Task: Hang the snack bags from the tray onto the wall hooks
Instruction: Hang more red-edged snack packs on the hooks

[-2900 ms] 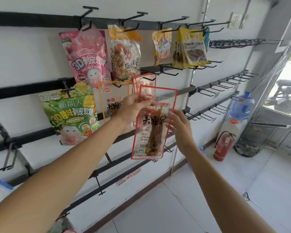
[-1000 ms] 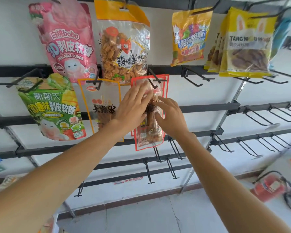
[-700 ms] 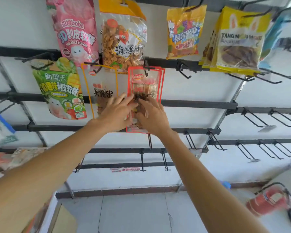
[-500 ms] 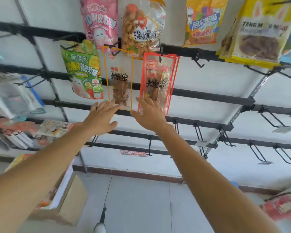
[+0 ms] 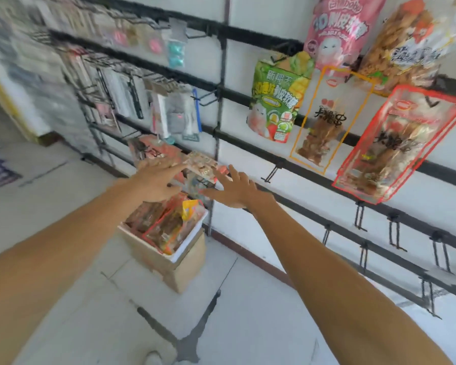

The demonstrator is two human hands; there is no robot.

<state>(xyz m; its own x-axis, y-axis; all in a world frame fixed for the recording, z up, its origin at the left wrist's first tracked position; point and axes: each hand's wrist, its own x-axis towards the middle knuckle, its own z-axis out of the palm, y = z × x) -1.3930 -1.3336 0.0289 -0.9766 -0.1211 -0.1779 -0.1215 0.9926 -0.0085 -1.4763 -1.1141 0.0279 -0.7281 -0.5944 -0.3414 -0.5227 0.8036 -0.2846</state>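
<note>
Reaching toward the white tray [image 5: 188,239], both my left hand [image 5: 157,184] and right hand [image 5: 234,192] are spread and empty. I should pinch one red-bordered snack bag [image 5: 166,229] by its top edge, so its hang hole stays clear for a wall hook [image 5: 271,175].

cardboard box [image 5: 181,270], tiled floor [image 5: 90,299], white wall [image 5: 248,75]

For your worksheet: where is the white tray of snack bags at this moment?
In the head view, the white tray sits atop a cardboard box on the floor by the wall, just below both hands.
</note>
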